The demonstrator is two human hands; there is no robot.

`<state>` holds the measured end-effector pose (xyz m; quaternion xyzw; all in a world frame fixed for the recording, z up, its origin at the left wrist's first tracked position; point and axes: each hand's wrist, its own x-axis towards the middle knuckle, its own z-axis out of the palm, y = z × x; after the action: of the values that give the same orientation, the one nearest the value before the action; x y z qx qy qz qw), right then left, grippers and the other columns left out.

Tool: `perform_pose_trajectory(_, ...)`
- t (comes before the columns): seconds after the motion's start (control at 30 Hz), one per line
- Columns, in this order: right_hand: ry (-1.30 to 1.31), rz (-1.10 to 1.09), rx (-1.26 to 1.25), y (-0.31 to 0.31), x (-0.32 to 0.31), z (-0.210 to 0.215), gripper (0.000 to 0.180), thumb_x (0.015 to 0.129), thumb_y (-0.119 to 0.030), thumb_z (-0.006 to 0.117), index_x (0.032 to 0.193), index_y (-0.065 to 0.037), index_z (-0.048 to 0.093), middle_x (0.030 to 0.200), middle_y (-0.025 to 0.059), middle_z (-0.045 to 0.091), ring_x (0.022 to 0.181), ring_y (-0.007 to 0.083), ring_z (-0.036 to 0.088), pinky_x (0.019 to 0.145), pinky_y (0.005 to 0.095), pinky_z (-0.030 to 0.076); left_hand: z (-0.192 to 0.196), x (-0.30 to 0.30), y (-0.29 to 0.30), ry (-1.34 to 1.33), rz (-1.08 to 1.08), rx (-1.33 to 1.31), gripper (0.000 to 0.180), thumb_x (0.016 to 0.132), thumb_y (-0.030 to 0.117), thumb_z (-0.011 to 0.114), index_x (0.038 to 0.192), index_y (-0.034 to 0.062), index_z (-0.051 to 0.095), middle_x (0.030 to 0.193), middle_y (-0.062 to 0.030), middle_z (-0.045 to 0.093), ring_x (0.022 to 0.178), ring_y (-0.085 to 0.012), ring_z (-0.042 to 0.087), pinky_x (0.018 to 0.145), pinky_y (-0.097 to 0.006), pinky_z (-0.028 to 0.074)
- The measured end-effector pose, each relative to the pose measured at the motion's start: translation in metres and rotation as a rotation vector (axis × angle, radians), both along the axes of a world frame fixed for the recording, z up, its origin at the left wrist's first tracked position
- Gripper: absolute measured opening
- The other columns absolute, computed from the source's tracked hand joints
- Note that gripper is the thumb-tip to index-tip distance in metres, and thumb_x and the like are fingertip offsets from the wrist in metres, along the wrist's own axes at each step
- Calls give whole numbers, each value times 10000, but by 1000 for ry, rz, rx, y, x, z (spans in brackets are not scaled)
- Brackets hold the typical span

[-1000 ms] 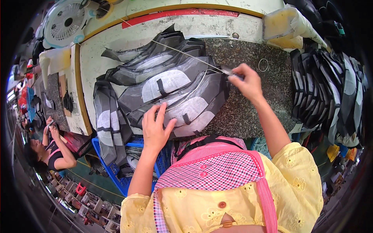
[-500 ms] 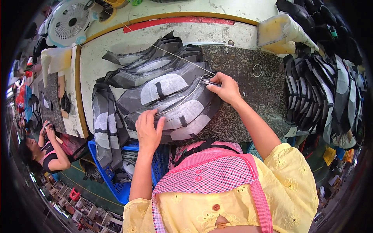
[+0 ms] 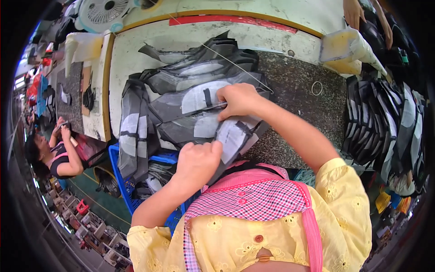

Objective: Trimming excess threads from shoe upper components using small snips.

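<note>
Head view: the right hand [image 3: 239, 100], fingers curled shut, pinches a thin metal tool [image 3: 214, 106] and presses it onto the top grey-and-white fabric piece [image 3: 199, 109] of a fanned stack on the bench [image 3: 294, 86]. The tool's long axis runs roughly sideways, its tip pointing toward the person's left. Just below, at the stack's near edge, the left hand [image 3: 197, 162] lies knuckles-up with fingers together on the pieces, apparently to steady them; a blue crate [image 3: 118, 159] sits to its left.

Both hands [image 3: 198, 159] press grey fabric pieces [image 3: 190, 109].
</note>
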<state>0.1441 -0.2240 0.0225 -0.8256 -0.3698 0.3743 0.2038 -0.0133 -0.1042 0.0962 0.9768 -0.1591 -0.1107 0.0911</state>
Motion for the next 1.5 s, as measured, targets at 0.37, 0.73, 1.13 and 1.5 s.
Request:
perform_pose_trajectory(0.37, -148, 53, 0, -2, -16, -24, 494, 576, -496, 730, 854, -103, 619, 790, 112, 651, 779, 301, 630, 637, 408, 476, 151, 9, 55, -110, -240, -396, 217, 600, 234, 735, 720, 103, 611, 500, 42, 363, 432, -118, 392, 464, -293, 272)
perform_pose_trajectory(0.73, -277, -613, 228, -40, 11, -32, 403, 648, -381, 749, 920, -128, 594, 767, 46, 633, 738, 220, 623, 659, 330, 479, -2, -137, 308, -250, 1134, -411, 102, 806, 121, 637, 769, 43, 583, 656, 43, 510, 627, -46, 452, 584, -195, 376)
perform_pose_trajectory(1.13, 306, -619, 679, -46, 24, -14, 197, 832, -163, 542, 689, -68, 445, 561, -24, 420, 486, 45, 369, 445, 203, 269, 5, -5, 114, -33, 1166, -889, 244, 811, 220, 614, 974, 39, 602, 962, -98, 614, 907, -198, 582, 799, -313, 448)
perform_pose_trajectory(1.5, 164, -457, 640, -85, -34, 71, 130, 682, -96, 595, 770, -1, 606, 825, 106, 622, 627, 163, 566, 569, 256, 420, -36, -9, -43, 69, 788, -1296, 267, 908, 277, 439, 824, 38, 523, 706, -86, 587, 668, -205, 586, 625, -345, 437)
